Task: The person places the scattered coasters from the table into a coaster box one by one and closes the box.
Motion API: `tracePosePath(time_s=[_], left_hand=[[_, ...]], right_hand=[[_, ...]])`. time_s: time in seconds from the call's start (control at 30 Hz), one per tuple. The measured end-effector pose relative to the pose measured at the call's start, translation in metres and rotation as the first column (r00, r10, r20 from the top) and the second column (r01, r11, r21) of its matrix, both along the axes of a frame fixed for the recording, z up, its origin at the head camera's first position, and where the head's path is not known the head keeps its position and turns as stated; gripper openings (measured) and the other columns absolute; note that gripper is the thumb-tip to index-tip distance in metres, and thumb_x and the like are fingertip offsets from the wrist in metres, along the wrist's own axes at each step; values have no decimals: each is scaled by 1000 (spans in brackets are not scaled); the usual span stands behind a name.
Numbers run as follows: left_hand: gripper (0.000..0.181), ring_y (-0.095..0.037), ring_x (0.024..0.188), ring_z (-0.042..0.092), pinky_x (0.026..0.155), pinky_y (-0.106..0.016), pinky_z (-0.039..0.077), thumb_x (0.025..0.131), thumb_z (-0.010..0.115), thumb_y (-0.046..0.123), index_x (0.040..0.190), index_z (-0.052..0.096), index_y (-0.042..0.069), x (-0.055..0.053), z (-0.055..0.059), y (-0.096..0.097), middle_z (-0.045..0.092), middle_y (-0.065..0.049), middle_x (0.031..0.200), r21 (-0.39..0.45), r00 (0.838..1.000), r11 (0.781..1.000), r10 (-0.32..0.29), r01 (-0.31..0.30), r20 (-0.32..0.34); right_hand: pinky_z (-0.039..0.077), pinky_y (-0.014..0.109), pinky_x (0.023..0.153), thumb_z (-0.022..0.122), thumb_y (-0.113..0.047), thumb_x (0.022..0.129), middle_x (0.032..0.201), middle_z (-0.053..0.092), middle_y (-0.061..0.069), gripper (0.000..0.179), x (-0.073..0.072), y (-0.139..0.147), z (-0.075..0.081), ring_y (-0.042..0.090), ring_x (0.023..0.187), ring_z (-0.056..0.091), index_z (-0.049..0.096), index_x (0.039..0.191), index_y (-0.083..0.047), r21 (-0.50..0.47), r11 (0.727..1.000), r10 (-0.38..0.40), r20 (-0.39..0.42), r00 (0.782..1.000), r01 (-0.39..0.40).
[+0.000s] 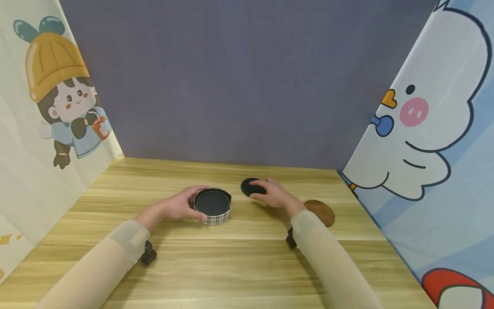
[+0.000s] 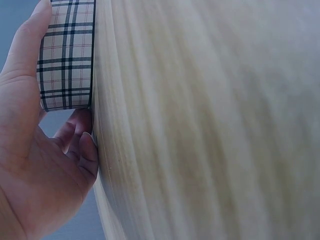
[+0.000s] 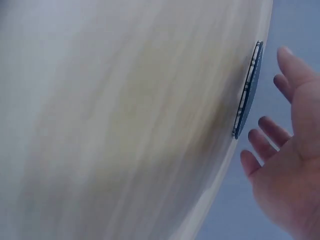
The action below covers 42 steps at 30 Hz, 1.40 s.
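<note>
My left hand (image 1: 178, 206) grips a round plaid coaster holder (image 1: 216, 220) standing on the table, thumb on the near side and fingers round the left and back. Inside it lies a black round coaster (image 1: 212, 203); how many lie beneath is hidden. The left wrist view shows the holder's checked wall (image 2: 67, 57) beside the thumb. Farther back and to the right, a second black coaster (image 1: 247, 187) lies flat. Over it is my right hand (image 1: 275, 195), fingers spread and loosely bent; the right wrist view shows a gap between the fingertips and this coaster (image 3: 248, 92).
A brown round disc (image 1: 322, 213) lies on the wooden table (image 1: 216, 274), right of the right forearm and partly covered by it. A grey-blue panel (image 1: 231, 86) closes off the back. Printed cartoon panels stand along the left and right sides.
</note>
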<state>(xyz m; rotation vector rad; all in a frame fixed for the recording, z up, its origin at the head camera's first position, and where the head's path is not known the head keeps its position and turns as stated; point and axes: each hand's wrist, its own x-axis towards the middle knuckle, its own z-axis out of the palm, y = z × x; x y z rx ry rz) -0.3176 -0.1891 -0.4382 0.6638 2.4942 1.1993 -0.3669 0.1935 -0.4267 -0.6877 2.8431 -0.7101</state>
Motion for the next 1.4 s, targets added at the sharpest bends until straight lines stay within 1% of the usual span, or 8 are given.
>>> tracePosePath(time_s=[0.07,0.17,0.33,0.6,0.7,0.9,1.03,1.4], left_hand=[[114,-35,127,62,116,-60,46,85,98,33,173,29,12,0,0,0,43,-29,148,2,1000,1000,-3,3,1],[114,-36,128,63,115,-58,48,86,98,34,173,29,12,0,-1,1,42,-29,151,4,1000,1000,-11,11,3],[114,-36,129,63,115,-60,48,85,98,35,174,29,13,-2,-3,0,42,-30,151,-6,1000,1000,-8,8,-5],[113,-35,128,63,112,-55,50,87,97,34,174,28,14,-3,0,-1,40,-31,154,-1,1000,1000,-10,10,13],[113,-36,128,63,113,-56,49,87,97,35,174,28,13,-2,0,-1,41,-31,153,-10,1000,1000,-12,12,3],[113,-36,128,62,113,-58,48,86,97,36,173,29,14,-2,-1,-2,42,-30,153,-15,1000,1000,-10,10,-3],[112,-36,127,61,114,-59,47,86,97,36,173,30,14,-4,-1,-3,43,-30,152,-13,1000,1000,-10,10,-1],[113,-37,130,62,114,-59,48,87,97,35,174,28,14,-3,-1,-2,40,-30,154,-10,1000,1000,-13,13,13]], right_hand=[[24,71,130,64,-51,110,174,36,19,60,-4,-1,-1,46,162,29,51,166,-32,30,999,-33,19,999,32],[15,74,131,60,-50,112,180,28,16,57,-9,-3,-2,47,165,20,49,166,-36,87,994,-68,35,997,65],[16,72,131,60,-48,113,181,31,10,53,-11,-6,-3,47,164,23,51,165,-38,161,983,-92,47,995,83],[9,77,131,63,-46,112,182,30,8,52,-4,0,2,54,167,14,55,162,-38,164,986,-55,85,995,41],[10,77,130,64,-46,111,181,30,7,51,2,4,2,54,166,15,56,161,-37,161,987,-27,91,995,12],[23,73,127,68,-46,109,179,34,5,51,21,13,2,46,158,31,59,159,-39,178,983,32,81,996,-46],[29,70,124,70,-45,108,178,37,7,51,34,18,3,46,153,36,60,158,-38,172,982,71,74,995,-82],[37,69,121,74,-40,106,175,38,8,50,63,30,4,45,153,36,62,155,-43,137,980,133,95,986,-146]])
